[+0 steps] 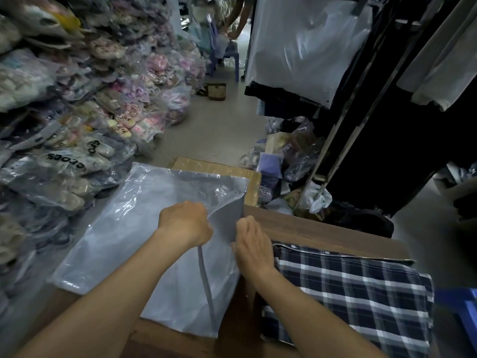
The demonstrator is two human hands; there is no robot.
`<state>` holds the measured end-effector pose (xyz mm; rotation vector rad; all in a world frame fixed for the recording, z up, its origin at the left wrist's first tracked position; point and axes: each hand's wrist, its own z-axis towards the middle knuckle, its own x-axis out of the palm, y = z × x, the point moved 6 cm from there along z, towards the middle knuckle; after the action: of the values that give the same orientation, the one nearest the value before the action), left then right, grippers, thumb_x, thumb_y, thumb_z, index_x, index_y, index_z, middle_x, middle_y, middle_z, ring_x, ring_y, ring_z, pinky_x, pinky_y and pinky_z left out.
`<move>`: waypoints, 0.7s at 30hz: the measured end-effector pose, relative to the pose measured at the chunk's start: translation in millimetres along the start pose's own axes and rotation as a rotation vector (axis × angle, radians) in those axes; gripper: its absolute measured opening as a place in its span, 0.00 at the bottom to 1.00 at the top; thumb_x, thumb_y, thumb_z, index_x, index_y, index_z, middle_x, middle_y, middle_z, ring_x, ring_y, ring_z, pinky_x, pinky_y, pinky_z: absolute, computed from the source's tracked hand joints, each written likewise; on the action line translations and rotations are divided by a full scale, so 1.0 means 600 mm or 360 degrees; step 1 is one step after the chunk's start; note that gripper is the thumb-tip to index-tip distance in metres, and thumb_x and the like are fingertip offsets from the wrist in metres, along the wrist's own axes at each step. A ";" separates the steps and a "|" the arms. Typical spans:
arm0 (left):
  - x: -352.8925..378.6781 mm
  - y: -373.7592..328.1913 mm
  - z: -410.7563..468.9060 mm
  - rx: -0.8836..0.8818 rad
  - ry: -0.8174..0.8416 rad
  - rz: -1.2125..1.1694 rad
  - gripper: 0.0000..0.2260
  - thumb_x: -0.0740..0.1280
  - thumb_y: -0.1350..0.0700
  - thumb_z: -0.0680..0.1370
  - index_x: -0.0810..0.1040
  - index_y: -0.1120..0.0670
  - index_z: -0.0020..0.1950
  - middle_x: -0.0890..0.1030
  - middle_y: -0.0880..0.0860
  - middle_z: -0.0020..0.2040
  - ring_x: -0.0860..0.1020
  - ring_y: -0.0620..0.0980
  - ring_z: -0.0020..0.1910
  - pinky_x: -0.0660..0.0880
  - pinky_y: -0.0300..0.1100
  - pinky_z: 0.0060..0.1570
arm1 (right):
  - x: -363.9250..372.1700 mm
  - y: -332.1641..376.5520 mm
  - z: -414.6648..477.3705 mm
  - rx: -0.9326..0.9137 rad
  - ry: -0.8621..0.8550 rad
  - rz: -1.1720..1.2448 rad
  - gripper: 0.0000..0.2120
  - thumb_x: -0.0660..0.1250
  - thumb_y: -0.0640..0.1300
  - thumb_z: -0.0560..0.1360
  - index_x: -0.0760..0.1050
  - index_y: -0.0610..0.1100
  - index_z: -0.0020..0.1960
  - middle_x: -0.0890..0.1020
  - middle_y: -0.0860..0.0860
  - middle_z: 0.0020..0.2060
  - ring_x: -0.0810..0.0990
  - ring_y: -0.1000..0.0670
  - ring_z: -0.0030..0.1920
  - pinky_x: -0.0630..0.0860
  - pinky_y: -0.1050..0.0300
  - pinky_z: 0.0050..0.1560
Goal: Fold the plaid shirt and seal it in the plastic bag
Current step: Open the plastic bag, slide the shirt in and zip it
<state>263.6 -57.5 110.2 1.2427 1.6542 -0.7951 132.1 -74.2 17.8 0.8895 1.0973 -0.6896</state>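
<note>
Shirt [348, 298] is already folded into a flat rectangle and lies on the table [322, 229], right of the bag [124, 228] and touching its edge; not bagged yet. Left hand [184, 222] is fisted, pinching the bag's open lip, a thin grey strip hanging from it. Right hand [251, 244] sits at the same edge with fingers curled under, hidden, so cannot tell if it grips film or just presses. Risks: the thin film could cling shut or tear if the hands pull apart unevenly; the bag overhangs the table and box [219, 167], so it may slide off; the soft shirt could unfold when lifted. Bag is glossy, wrinkled, translucent grey plastic; shirt is soft navy-white plaid cloth with buttons; table is matte wood grain.
</note>
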 end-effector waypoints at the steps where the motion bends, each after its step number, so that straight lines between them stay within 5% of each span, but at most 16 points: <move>1: 0.005 -0.002 0.001 0.0009 0.0009 0.0018 0.05 0.63 0.52 0.75 0.70 0.52 0.42 0.73 0.49 0.39 0.75 0.51 0.38 0.69 0.43 0.41 | 0.006 0.014 -0.003 -0.0244 0.0009 -0.0118 0.28 0.80 0.39 0.57 0.63 0.46 0.45 0.73 0.48 0.40 0.71 0.48 0.36 0.67 0.57 0.34; 3: 0.017 -0.006 0.002 0.0028 0.0053 0.0061 0.07 0.65 0.51 0.74 0.69 0.52 0.47 0.75 0.51 0.47 0.77 0.54 0.49 0.69 0.43 0.43 | 0.035 0.023 -0.012 -0.0573 0.0230 -0.0268 0.28 0.79 0.49 0.60 0.69 0.44 0.53 0.76 0.43 0.54 0.75 0.41 0.54 0.75 0.48 0.53; 5: 0.025 -0.007 0.000 0.0059 0.0099 0.0074 0.10 0.67 0.52 0.73 0.71 0.53 0.50 0.75 0.52 0.49 0.78 0.55 0.54 0.70 0.43 0.43 | 0.057 0.011 -0.020 -0.0543 0.0641 -0.0245 0.38 0.72 0.62 0.68 0.66 0.44 0.70 0.61 0.39 0.76 0.57 0.36 0.77 0.54 0.41 0.76; 8: 0.031 -0.004 -0.005 0.0126 0.0235 -0.0022 0.16 0.68 0.55 0.73 0.68 0.55 0.57 0.75 0.53 0.51 0.78 0.55 0.50 0.71 0.42 0.39 | 0.071 0.000 -0.036 -0.0321 0.1073 -0.0023 0.51 0.66 0.71 0.69 0.47 0.48 0.80 0.40 0.43 0.80 0.34 0.39 0.79 0.35 0.43 0.76; 10: 0.027 0.002 -0.003 0.0157 0.0301 -0.0076 0.16 0.67 0.60 0.72 0.67 0.55 0.57 0.74 0.54 0.52 0.78 0.55 0.46 0.72 0.41 0.34 | 0.077 0.003 -0.050 -0.0295 0.1163 0.0048 0.58 0.65 0.75 0.66 0.39 0.49 0.80 0.33 0.43 0.79 0.29 0.41 0.77 0.30 0.46 0.73; 13: -0.004 0.019 0.001 0.0159 0.0169 -0.0066 0.14 0.66 0.63 0.71 0.71 0.54 0.56 0.75 0.54 0.54 0.78 0.56 0.49 0.74 0.44 0.39 | 0.082 0.006 -0.057 -0.0350 0.1168 -0.0009 0.61 0.65 0.77 0.64 0.33 0.52 0.79 0.31 0.42 0.78 0.28 0.41 0.76 0.28 0.45 0.73; 18: -0.024 0.011 0.007 0.0264 0.0068 -0.0223 0.09 0.65 0.64 0.73 0.74 0.52 0.49 0.74 0.52 0.50 0.76 0.55 0.48 0.77 0.47 0.46 | 0.089 0.018 -0.036 -0.0582 0.1220 -0.0147 0.59 0.69 0.73 0.64 0.39 0.53 0.80 0.34 0.42 0.79 0.31 0.42 0.78 0.29 0.48 0.72; 21: 0.000 0.003 0.013 0.0284 0.0110 -0.0286 0.10 0.65 0.66 0.71 0.73 0.52 0.47 0.73 0.50 0.46 0.76 0.52 0.42 0.75 0.43 0.35 | 0.062 0.030 -0.031 -0.0584 0.1180 -0.0063 0.48 0.72 0.66 0.68 0.54 0.51 0.79 0.50 0.45 0.80 0.48 0.41 0.79 0.48 0.44 0.77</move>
<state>267.5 -64.1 107.2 1.2673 1.8009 -1.0396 150.3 -50.7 -16.4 0.8166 1.8337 -0.1559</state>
